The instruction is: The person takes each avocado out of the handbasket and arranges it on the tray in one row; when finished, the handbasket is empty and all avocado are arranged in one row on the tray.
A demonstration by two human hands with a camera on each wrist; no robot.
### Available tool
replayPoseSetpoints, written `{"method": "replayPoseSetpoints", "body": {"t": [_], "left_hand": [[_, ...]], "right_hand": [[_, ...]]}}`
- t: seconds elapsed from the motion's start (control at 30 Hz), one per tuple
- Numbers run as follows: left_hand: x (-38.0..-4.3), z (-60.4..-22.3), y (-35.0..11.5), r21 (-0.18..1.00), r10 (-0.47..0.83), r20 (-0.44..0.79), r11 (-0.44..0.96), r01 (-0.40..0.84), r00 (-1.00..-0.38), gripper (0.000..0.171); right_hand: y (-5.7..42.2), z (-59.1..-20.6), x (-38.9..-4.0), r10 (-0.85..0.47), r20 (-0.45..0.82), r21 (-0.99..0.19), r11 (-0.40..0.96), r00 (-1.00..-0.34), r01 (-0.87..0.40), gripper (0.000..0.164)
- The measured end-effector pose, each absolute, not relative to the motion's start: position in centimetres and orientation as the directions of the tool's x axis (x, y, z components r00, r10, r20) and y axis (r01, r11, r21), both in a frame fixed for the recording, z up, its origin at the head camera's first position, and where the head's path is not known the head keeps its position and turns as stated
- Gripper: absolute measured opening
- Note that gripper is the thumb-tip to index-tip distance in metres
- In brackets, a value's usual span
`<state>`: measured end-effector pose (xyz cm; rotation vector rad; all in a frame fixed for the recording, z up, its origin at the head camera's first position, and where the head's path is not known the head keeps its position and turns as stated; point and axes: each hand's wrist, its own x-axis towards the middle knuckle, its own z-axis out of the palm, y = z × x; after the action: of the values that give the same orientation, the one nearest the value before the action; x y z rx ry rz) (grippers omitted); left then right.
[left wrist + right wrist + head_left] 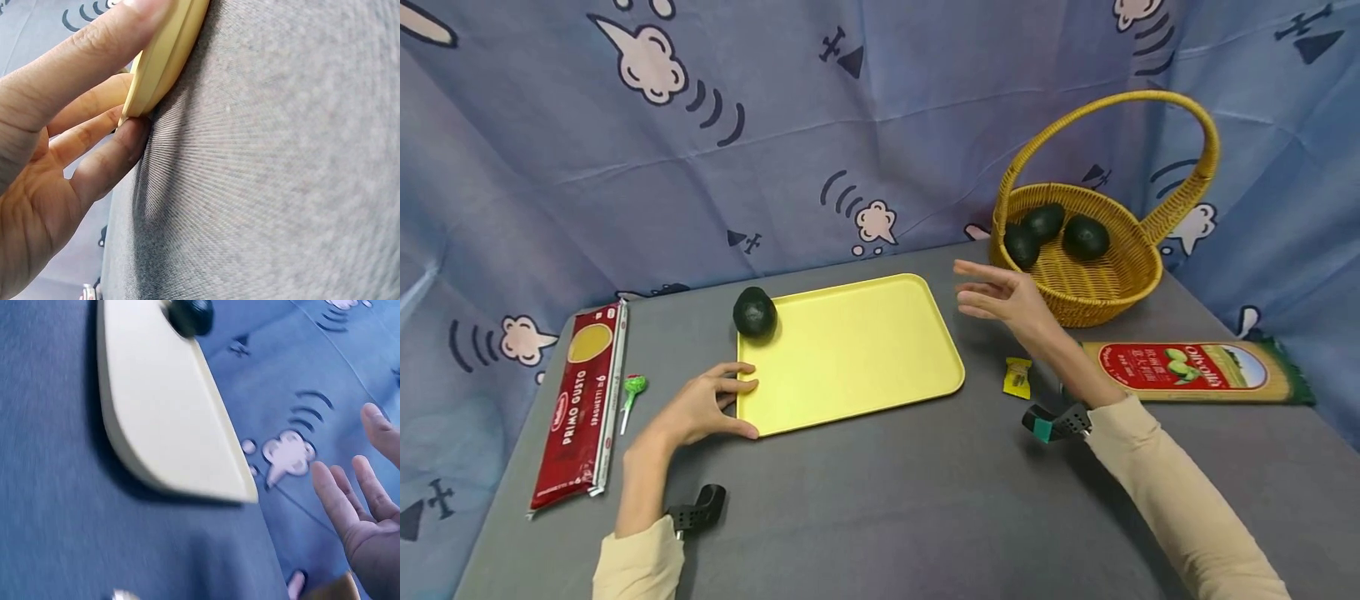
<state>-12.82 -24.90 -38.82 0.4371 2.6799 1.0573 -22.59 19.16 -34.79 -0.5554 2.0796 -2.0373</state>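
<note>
I see left hand gripping yellow tray at its left rim | right hand empty, fingers extended, between tray and wicker basket | avocado on tray's far-left corner, nearer left hand

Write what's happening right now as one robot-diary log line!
left hand: touches yellow tray, left edge | right hand: empty, near basket | one avocado: tray's far-left corner | three avocados: inside basket
</note>
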Motion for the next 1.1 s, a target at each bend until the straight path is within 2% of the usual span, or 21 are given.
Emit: {"method": "replayPoseSetpoints", "body": {"t": [0.17, 0.37, 0.5, 0.57, 0.77, 0.87, 1.1], "left_hand": [[-12.8, -38.7, -25.1, 0.677, 0.351, -0.088, 0.708, 0.203, -0.932, 0.074], [-12.7, -38.7, -25.2, 0.663, 0.341, -0.085, 0.721, 0.202, -0.936, 0.075], [-12.8, -38.9, -25.2, 0.659, 0.341, -0.080, 0.723, 0.207, -0.937, 0.075], [-12.8, -39.0, -25.1, 0.658, 0.342, -0.077, 0.723, 0.210, -0.936, 0.075], [-12.8, -39.0, -25.0, 0.651, 0.344, -0.070, 0.727, 0.218, -0.936, 0.075], [-12.9, -39.0, -25.0, 0.662, 0.344, -0.075, 0.719, 0.212, -0.936, 0.075], [-13.0, -39.0, -24.8, 0.702, 0.342, -0.099, 0.689, 0.178, -0.935, 0.074]], "right_hand": [[22.0, -34.1, -22.3, -0.327, 0.178, -0.984, -0.080, -0.928, -0.161, 0.051], [25.4, -32.7, -22.8, -0.286, 0.222, -0.975, -0.081, -0.932, -0.207, 0.047], [28.9, -31.9, -23.8, -0.357, 0.210, -0.973, 0.014, -0.910, -0.230, 0.043], [30.6, -31.7, -24.4, -0.357, 0.168, -0.966, 0.128, -0.919, -0.227, 0.043], [34.4, -31.9, -26.6, -0.212, 0.045, -0.890, 0.436, -0.976, -0.136, 0.043], [35.6, -32.1, -27.9, -0.134, 0.013, -0.872, 0.484, -0.991, -0.077, 0.045], [36.8, -32.5, -30.6, 0.012, -0.123, -0.859, 0.500, -0.992, 0.113, 0.066]]}}
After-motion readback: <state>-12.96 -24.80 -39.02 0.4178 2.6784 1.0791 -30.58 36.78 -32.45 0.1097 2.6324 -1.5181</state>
